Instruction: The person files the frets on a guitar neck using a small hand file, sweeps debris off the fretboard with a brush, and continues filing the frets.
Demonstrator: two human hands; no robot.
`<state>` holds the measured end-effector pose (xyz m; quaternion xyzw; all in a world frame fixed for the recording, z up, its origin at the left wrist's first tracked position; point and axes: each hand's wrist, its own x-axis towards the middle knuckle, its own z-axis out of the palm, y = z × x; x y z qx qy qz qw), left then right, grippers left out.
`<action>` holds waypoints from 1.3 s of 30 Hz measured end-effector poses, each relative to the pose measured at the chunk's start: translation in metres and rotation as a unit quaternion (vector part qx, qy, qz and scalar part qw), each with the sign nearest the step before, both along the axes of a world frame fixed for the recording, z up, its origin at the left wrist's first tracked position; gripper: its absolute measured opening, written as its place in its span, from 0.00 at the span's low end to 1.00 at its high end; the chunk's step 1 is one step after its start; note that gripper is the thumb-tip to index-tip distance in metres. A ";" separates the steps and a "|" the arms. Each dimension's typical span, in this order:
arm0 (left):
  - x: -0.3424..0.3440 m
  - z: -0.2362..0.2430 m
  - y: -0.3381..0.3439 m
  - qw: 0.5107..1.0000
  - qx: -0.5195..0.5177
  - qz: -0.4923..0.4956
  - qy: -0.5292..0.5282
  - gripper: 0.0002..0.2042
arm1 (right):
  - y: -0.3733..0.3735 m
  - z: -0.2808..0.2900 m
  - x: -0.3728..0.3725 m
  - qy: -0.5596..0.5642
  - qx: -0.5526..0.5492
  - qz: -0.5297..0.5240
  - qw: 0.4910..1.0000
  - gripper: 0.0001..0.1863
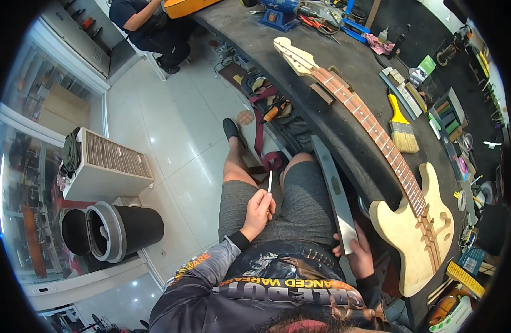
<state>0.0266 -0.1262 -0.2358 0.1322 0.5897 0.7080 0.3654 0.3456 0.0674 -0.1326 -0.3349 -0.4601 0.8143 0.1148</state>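
Observation:
My left hand (258,213) is closed above my lap around a slim white stick (270,181), which points away from me; its exact kind is too small to tell. My right hand (357,252) grips the near end of a long flat metal straightedge (334,186). This bar runs from beside my right thigh up to the bench edge. To its right, an unfinished pale electric guitar (397,222) lies face up on the dark workbench (344,133). Its fretted neck stretches toward the far left, with a wooden block (322,93) beside the neck.
A yellow-handled brush (402,125), sanding blocks (400,83) and a blue vise (280,16) rest on the bench. Cables and tools crowd the shelf beneath. Across the floor at left stand a black bin (136,227) and a white cabinet (108,166). Another person (150,33) sits at the far left.

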 end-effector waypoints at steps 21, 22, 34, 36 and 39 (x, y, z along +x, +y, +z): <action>-0.020 0.002 -0.059 0.970 0.052 0.238 0.017 0.17 | -0.024 0.047 -0.230 0.145 0.022 0.218 0.965 0.41; -0.021 -0.004 -0.071 0.969 0.028 0.244 0.016 0.17 | -0.028 0.049 -0.264 0.152 0.014 0.220 0.963 0.38; -0.031 -0.031 -0.099 0.963 -0.047 0.263 0.027 0.18 | -0.039 0.143 -0.519 0.271 0.044 0.260 0.926 0.27; -0.033 -0.032 -0.100 0.962 -0.032 0.269 0.004 0.18 | -0.039 0.156 -0.528 0.275 0.051 0.263 0.923 0.27; -0.034 -0.032 -0.095 0.965 -0.027 0.259 -0.004 0.18 | -0.035 0.174 -0.537 0.282 0.067 0.266 0.919 0.26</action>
